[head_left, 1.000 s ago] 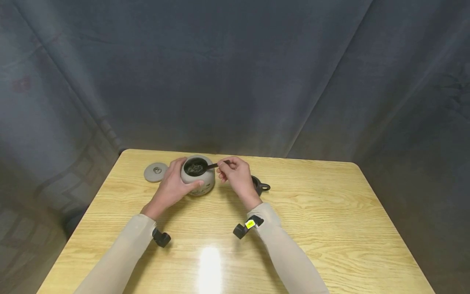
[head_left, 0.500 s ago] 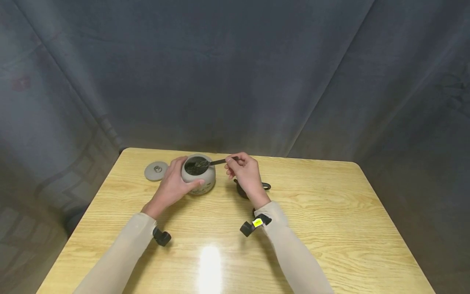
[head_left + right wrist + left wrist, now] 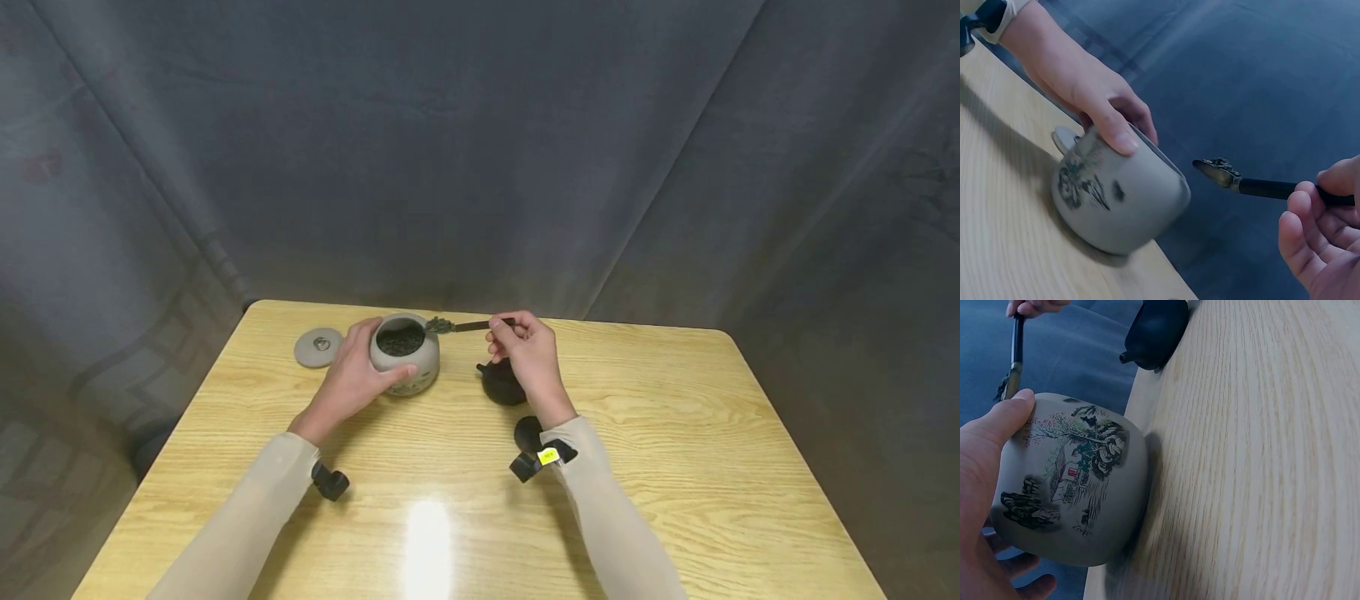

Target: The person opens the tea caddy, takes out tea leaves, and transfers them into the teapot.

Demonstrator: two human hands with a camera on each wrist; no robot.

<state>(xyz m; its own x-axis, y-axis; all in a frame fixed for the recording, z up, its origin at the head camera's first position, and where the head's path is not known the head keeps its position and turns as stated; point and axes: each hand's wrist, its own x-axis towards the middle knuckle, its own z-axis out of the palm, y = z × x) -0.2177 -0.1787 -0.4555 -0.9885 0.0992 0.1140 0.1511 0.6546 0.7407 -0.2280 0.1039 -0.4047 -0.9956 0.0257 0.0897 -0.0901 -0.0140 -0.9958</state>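
Note:
My left hand (image 3: pixel 354 379) grips the side of a grey ceramic tea jar (image 3: pixel 422 367), thumb across its front near the rim. A painted landscape decorates the jar (image 3: pixel 1072 481) in the left wrist view, and dark tea leaves (image 3: pixel 401 338) show inside its mouth. My right hand (image 3: pixel 527 346) pinches the dark handle of a small tea scoop (image 3: pixel 472 326). Heaped with dark leaves, the scoop's bowl (image 3: pixel 1216 172) is out of the jar, just beside and above the rim. Below the right hand sits a dark teapot (image 3: pixel 501 385), its handle side hidden by that hand.
The jar's round grey lid (image 3: pixel 317 347) lies on the wooden table (image 3: pixel 675 433), left of the jar. A small dark round object (image 3: pixel 528 433) lies partly hidden under the right wrist. Behind the table's far edge hangs a dark curtain (image 3: pixel 480 167).
My right hand has moved right and lifted the scoop out of the jar with a load of leaves, uncovering the teapot's spout side. The left hand and jar have stayed nearly still.

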